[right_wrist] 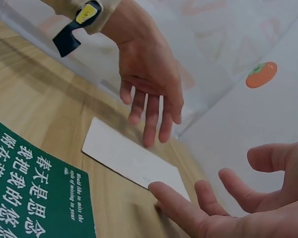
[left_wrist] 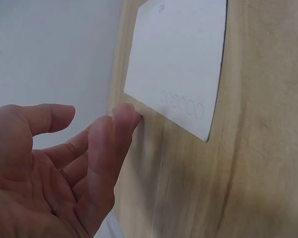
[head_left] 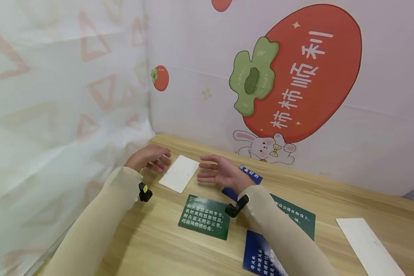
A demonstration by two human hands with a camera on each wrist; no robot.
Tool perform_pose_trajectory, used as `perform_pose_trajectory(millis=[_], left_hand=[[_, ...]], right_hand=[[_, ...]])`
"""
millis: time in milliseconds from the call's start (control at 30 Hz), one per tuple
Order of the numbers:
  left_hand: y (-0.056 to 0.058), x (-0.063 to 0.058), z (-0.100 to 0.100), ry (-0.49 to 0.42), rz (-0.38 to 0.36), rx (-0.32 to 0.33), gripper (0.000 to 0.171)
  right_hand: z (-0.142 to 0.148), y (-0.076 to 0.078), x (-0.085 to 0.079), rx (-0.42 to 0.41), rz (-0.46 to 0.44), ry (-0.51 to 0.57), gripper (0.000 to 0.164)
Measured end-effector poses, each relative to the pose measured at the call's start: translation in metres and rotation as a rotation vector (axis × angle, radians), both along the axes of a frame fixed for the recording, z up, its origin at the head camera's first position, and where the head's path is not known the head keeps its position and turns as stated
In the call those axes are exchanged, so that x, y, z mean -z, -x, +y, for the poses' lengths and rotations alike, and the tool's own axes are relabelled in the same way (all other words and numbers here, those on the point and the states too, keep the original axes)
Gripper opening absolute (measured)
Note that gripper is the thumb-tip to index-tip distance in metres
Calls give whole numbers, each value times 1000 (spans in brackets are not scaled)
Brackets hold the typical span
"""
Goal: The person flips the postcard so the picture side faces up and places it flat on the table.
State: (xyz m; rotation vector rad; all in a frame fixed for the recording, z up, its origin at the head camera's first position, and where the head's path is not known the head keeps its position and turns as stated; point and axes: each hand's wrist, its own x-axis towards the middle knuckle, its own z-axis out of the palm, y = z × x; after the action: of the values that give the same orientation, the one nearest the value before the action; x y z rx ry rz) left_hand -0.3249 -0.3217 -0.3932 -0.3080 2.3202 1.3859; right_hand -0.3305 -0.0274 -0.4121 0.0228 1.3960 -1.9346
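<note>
A white card lies face-up on the wooden table between the two hands, and a row of small printed circles shows near its edge in the left wrist view. To its left, my left hand hovers with relaxed, slightly bent fingers and nothing in them. My right hand is on the card's other side, palm turned toward it, fingers loosely spread and holding nothing. Just below the right hand lies a green card with white writing. A blue card is partly hidden behind the right hand and wrist.
Another green card and a blue card lie partly covered by the right forearm. A long white card is at the right. Printed cloth walls rise at the table's back and left.
</note>
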Motion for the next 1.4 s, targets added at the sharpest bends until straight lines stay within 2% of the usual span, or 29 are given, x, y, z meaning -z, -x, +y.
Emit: perform_pose_trajectory(millis=[200,400,667,1000,1200,1400], left_hand=[[10,0,6,51,-21,5,46],[16,0,13,76,-31,16,44],[13,-2,16,63,-22,4,42],[9,9,9,22,-26,-14,36],[8,14,8,22,11,23,30],[3,16,3,71,71,117,24]], right_hand=[[-8,-17,3,-29,10,-2,56],[-12,-29,3,17,-28,27,58],[-19,-33,4,72,-45,100,62],[-19,-34,5,65,-31,93,59],[-18,-35,7,62,-14,70,55],[-16,-35,11,65,-27,53,54]])
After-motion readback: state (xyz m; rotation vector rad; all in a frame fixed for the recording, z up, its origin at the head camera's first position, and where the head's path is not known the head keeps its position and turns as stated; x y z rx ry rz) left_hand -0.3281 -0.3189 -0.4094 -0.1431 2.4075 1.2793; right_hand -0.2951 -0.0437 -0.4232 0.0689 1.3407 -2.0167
